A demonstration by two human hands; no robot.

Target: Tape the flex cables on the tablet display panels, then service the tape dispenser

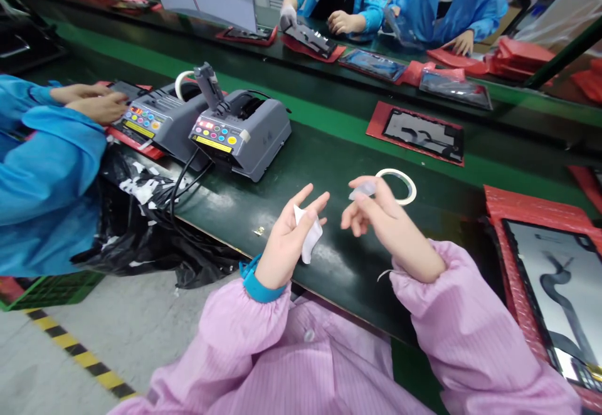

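Note:
My left hand (291, 236) is raised over the dark green belt (329, 152), palm turned inward, fingers partly spread, with a small white wipe (310, 239) tucked against the palm and fingers. My right hand (379, 214) hovers beside it, fingers curled, pinching a small clear piece of tape or film (361, 190) at the fingertips. A white tape ring (399, 185) lies flat on the belt just behind my right hand. Both arms wear pink sleeves.
Two grey tape dispensers (244, 133) with cables stand at the left. A red tray holding a dark panel (418, 134) lies beyond; another red tray (540, 264) sits at my right. Co-workers in blue coats work at the left and across the belt. A black bag (141, 233) hangs below.

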